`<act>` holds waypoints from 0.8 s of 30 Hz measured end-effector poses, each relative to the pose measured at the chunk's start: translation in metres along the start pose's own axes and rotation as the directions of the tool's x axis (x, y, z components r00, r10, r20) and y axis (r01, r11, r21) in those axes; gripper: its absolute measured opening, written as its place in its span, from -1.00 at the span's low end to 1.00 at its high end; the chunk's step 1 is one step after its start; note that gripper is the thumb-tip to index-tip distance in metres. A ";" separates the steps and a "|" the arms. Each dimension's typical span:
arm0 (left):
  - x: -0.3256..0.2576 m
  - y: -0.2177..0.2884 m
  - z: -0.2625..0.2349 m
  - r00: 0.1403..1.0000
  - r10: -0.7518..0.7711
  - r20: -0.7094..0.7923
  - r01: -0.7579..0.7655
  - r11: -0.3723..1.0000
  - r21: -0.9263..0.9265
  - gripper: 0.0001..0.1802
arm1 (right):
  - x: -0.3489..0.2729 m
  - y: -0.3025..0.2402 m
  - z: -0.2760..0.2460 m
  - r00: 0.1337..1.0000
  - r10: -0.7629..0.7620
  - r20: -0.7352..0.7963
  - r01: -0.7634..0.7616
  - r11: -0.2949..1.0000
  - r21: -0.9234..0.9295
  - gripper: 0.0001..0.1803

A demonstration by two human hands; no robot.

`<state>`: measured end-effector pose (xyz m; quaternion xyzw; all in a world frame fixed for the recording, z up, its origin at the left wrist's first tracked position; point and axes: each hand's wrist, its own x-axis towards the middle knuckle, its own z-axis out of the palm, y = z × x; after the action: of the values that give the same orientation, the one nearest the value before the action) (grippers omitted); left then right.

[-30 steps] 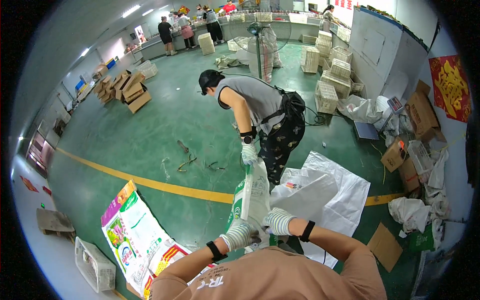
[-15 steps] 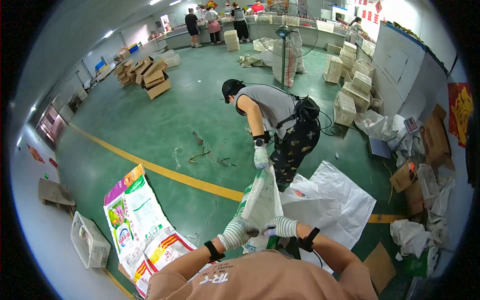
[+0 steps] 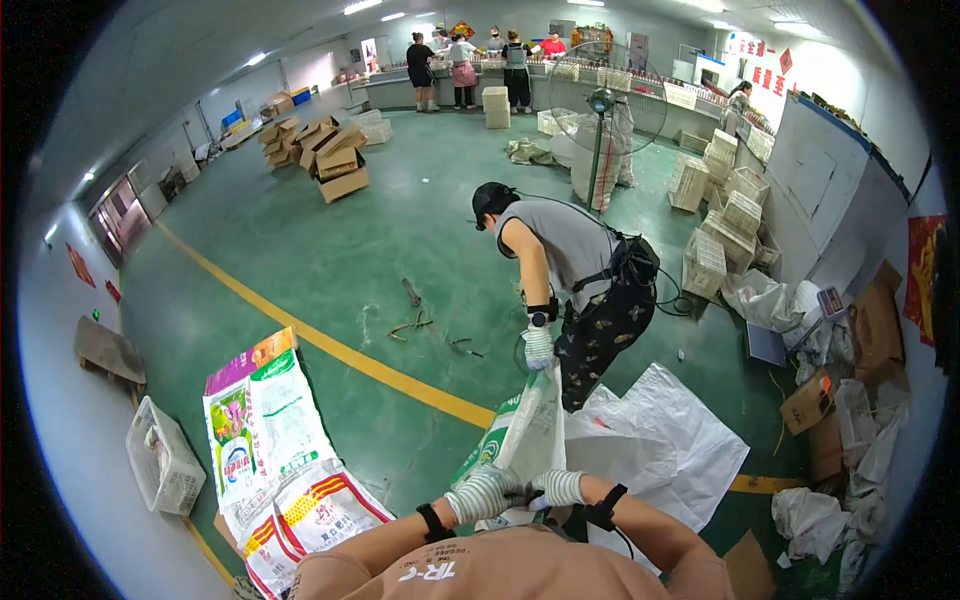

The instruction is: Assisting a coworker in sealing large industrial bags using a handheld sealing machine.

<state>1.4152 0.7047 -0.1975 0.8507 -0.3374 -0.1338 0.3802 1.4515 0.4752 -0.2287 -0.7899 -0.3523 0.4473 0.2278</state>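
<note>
Both the left hand (image 3: 482, 493) and right hand (image 3: 556, 488) are gripping the near end of the sack (image 3: 527, 440), now lifted higher, while a helper's hand (image 3: 538, 347) is holding the far end.

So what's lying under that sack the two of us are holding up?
Under the sack, held by your left hand, right hand and the co-worker's gloved hand, a white woven sheet lies on the green floor. The sack and your arms cover whatever lies directly below.
</note>
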 end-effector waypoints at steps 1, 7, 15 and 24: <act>-0.001 -0.002 0.000 0.999 0.020 0.026 -0.020 1.000 0.003 -0.79 | 0.004 0.006 0.006 1.000 -0.009 0.005 0.009 0.999 0.046 -0.44; -0.005 -0.007 -0.003 0.997 0.009 0.077 -0.010 1.000 0.013 -0.79 | 0.030 0.027 0.022 0.998 -0.055 -0.017 0.057 0.992 0.110 -0.50; 0.001 0.005 -0.022 0.976 -0.193 0.106 0.177 0.974 0.142 -0.71 | 0.005 -0.022 0.014 0.900 0.206 -0.383 -0.247 0.967 -0.060 -0.63; 0.027 -0.004 -0.036 0.970 -0.087 0.227 0.015 0.953 0.302 -0.74 | -0.005 -0.088 -0.001 0.712 -0.050 -0.700 -0.022 0.995 -0.094 -0.78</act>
<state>1.4543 0.7082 -0.1750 0.8845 -0.3747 -0.1922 0.2009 1.4195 0.5280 -0.1661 -0.9077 -0.2663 0.0952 0.3099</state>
